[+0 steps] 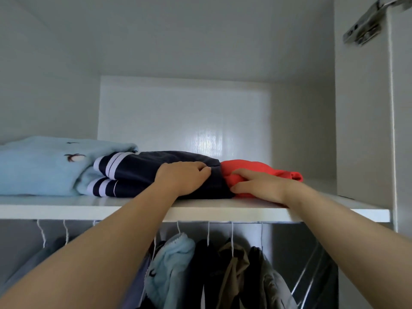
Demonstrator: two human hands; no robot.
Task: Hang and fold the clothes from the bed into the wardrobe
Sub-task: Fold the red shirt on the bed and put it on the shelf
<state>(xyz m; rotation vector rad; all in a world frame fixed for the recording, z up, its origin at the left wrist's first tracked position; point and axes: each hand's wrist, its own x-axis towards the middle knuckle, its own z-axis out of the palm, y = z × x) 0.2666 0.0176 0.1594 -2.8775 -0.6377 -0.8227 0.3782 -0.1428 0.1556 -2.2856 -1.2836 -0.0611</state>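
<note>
On the white upper wardrobe shelf (223,211) lie three folded garments side by side. A light blue one (44,166) is at the left, a dark navy one with white stripes (133,170) in the middle, and a red one (247,169) at the right. My left hand (180,178) rests flat on the right end of the navy garment, fingers pointing right. My right hand (258,186) lies on the front of the red garment, its fingers pointing left and its thumb near the seam between red and navy.
Below the shelf, several garments hang on white hangers (209,233), among them a light blue fleece (171,264), dark pieces and a khaki one (231,268). The wardrobe side panel (363,130) with a metal hinge (365,25) stands at the right. Bare shelf shows right of the red garment.
</note>
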